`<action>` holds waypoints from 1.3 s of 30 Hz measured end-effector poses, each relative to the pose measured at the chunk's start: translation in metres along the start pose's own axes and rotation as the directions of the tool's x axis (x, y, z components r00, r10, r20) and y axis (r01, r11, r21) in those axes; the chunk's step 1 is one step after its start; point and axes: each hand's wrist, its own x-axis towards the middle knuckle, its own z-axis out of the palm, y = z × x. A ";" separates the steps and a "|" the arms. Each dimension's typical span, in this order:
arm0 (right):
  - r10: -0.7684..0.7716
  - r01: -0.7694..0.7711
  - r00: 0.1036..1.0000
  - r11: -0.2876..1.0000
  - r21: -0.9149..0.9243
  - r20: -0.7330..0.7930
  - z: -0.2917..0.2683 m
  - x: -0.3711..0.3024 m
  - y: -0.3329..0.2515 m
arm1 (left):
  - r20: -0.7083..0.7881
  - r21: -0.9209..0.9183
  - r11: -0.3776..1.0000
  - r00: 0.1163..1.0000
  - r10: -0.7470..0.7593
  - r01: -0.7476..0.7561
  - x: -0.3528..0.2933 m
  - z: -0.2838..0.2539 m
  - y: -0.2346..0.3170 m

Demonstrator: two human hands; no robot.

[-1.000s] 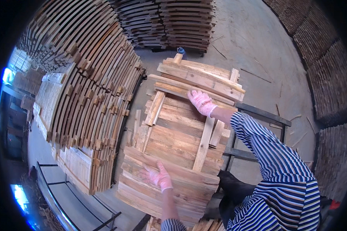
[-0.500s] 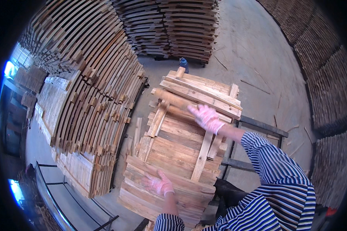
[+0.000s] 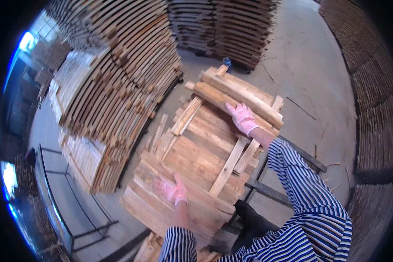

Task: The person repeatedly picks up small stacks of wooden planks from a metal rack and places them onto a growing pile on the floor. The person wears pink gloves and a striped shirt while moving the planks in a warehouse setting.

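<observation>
My right hand (image 3: 242, 119), in a pink-and-white glove, grips the middle of a wooden plank (image 3: 212, 94) near the far end of the work stack. Part of the plank's near edge is hidden behind the fingers. The plank lies crosswise, against other pale planks (image 3: 244, 91) beyond it. My left hand (image 3: 172, 189), gloved alike, is spread with fingers apart over the boards (image 3: 139, 192) at the near end, and nothing is in it. Between the hands lies a layer of boards (image 3: 201, 150), with narrow battens (image 3: 229, 168) running lengthwise along its sides.
Tall stacks of slatted wood (image 3: 131, 74) stand at the left and far side. More stacks (image 3: 380, 131) line the right. A dark metal frame (image 3: 270, 192) shows beside the work stack, another metal frame (image 3: 52, 192) at lower left. A blue bottle (image 3: 226, 62) stands behind the far end.
My right hand has brought the plank up against the far planks; it was blurred and apart from them before. The left hand stays spread over the near boards. The whole view has shifted.
</observation>
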 end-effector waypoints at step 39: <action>-0.113 0.115 0.990 0.993 -0.023 0.089 -0.015 0.004 -0.009 | 0.071 0.068 0.998 0.997 0.002 -0.007 0.008 -0.017 -0.001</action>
